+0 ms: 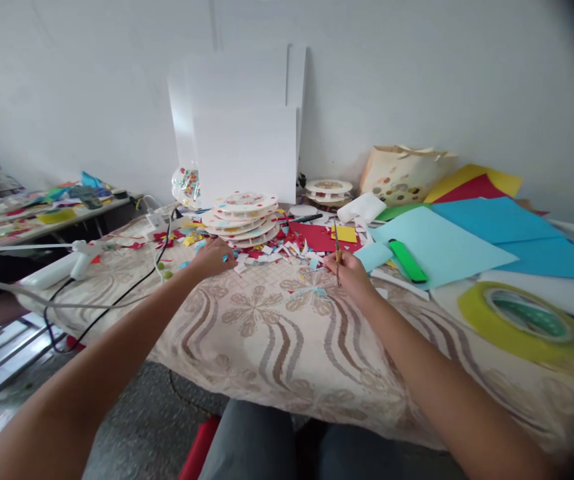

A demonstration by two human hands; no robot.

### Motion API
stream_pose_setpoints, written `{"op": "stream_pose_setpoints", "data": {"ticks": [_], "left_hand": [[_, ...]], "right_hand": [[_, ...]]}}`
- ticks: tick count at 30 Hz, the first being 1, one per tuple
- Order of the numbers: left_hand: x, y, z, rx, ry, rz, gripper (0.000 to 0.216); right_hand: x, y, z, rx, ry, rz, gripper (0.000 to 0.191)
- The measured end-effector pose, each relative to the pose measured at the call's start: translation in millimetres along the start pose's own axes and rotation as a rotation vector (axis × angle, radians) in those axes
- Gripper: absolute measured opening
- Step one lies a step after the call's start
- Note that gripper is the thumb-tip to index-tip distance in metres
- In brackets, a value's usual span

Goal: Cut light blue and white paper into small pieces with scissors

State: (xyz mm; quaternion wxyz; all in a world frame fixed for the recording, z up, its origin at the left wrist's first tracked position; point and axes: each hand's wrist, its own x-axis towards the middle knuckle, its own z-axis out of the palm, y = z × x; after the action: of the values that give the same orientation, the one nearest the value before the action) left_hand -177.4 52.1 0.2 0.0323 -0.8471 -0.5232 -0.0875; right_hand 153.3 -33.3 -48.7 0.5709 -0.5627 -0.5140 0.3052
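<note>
My right hand (351,272) is closed round a pair of scissors (337,256), blades pointing away from me. White paper scraps (307,252) lie just beyond it, with a red sheet (311,236) and a small yellow square (344,234) behind. My left hand (213,257) rests low among coloured scraps, back up, its fingers curled down. A small blue paper scrap (225,257) shows at its fingertips; whether it is pinched there is hidden. Right behind that hand rises a stack of white round frames (241,219) dotted with coloured bits.
Blue sheets (507,230), a green box cutter (407,261) and a yellow tape roll (521,320) lie on the right. A glue gun (83,259) with a black cord is on the left. White boards (247,147) and a paper bag (399,175) stand by the wall.
</note>
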Motion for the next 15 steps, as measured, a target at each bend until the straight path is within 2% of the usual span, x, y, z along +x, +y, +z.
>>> {"op": "stream_pose_setpoints", "data": {"ticks": [4,8,12,15], "left_hand": [[-1,11,9,0.046,-0.049,-0.022,0.035],[3,14,17,0.056,-0.049,-0.021,0.026],[1,14,14,0.069,0.033,0.013,0.029],[-1,24,9,-0.005,0.134,-0.061,0.026]], "right_hand": [[-2,-1,1,-0.021,-0.045,0.017,0.029],[-5,-4,1,-0.122,0.028,-0.003,0.034],[-6,-7,0,-0.177,0.022,0.027,0.041],[-7,-8,2,-0.185,-0.034,-0.009,0.042]]}}
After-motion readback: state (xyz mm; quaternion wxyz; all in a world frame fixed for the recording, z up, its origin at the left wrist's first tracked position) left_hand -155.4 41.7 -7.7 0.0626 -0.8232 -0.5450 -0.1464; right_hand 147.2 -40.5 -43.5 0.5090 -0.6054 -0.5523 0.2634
